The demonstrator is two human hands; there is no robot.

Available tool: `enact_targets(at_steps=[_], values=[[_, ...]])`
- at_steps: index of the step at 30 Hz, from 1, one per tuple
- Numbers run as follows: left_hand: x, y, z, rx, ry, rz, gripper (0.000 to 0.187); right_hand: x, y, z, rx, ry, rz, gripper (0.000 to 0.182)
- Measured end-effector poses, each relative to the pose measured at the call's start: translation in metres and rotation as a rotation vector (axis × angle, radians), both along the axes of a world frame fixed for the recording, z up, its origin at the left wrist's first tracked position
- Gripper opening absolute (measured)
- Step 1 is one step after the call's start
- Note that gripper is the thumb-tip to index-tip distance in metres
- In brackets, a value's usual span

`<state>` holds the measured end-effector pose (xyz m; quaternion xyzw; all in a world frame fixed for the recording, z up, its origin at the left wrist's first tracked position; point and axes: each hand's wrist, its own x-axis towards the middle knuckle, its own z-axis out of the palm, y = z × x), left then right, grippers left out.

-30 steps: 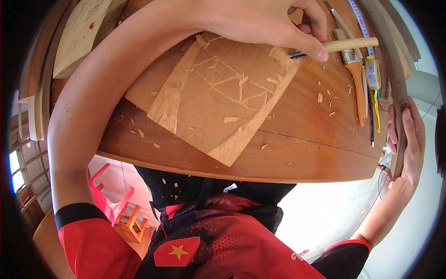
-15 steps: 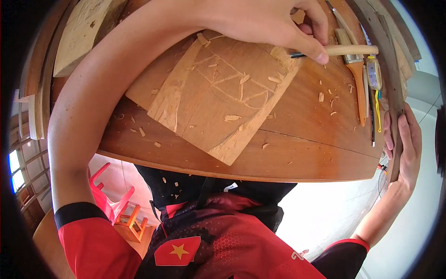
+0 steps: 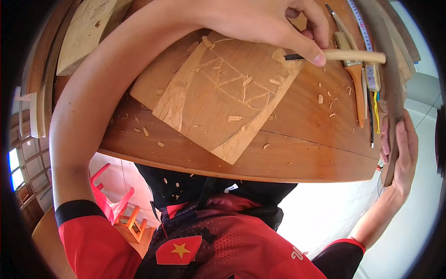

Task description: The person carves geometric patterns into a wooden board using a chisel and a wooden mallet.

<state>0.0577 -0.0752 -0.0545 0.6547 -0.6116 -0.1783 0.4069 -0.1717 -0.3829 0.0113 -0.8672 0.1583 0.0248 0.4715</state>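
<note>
My left hand [image 3: 274, 30] pinches a chisel by its pale wooden handle [image 3: 355, 56] close to the dark blade [image 3: 293, 57]. The blade lies over the right upper edge of a carved wooden board [image 3: 218, 100], whose face bears grooved lines and loose chips. In my right hand [image 3: 404, 153] is a long dark wooden bar [image 3: 394, 93], gripped near its lower end, the fingers wrapped around it. The bar stands along the table's right side, right at the butt of the chisel handle.
Beside the bar, a paintbrush [image 3: 356, 93], a tape measure [image 3: 372, 76] with its blade out, a pencil [image 3: 371, 125] and another slim tool [image 3: 341, 21] lie on the wooden table [image 3: 320, 160]. Thick wood blocks [image 3: 90, 35] stand at upper left. Chips are scattered about.
The bar has swung left, so its upper part now meets the chisel handle's end. The chisel has shifted slightly right and down in view, uncovering more of the tape measure's blade.
</note>
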Motion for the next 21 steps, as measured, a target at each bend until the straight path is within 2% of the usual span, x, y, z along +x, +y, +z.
enact_targets(at_steps=[2,4,8,11,13,14,20,21], values=[[0.009,0.002,0.026,0.207,0.145,-0.048,0.031,-0.002,-0.004,0.002,0.035,0.068,0.111,0.042],[0.011,0.003,0.038,0.263,0.255,-0.053,0.028,-0.001,-0.002,0.007,0.018,0.066,0.110,0.042],[0.000,-0.006,-0.001,-0.092,0.351,-0.006,0.024,0.006,-0.004,0.004,0.091,-0.024,0.099,0.043],[-0.012,0.001,0.021,-0.097,0.239,0.063,0.026,0.009,-0.001,0.001,0.118,-0.055,0.077,0.045],[-0.026,0.003,0.011,-0.087,0.318,0.107,0.028,0.009,-0.002,0.000,0.128,-0.050,0.089,0.046],[-0.028,0.004,0.009,-0.048,0.226,0.146,0.026,0.008,-0.005,0.000,0.130,-0.044,0.107,0.047],[-0.028,-0.003,-0.003,-0.011,0.236,0.193,0.024,-0.001,-0.009,-0.003,0.126,-0.025,0.141,0.046],[-0.024,-0.004,-0.004,-0.024,0.271,0.138,0.025,-0.002,-0.010,-0.003,0.119,-0.030,0.153,0.045]])
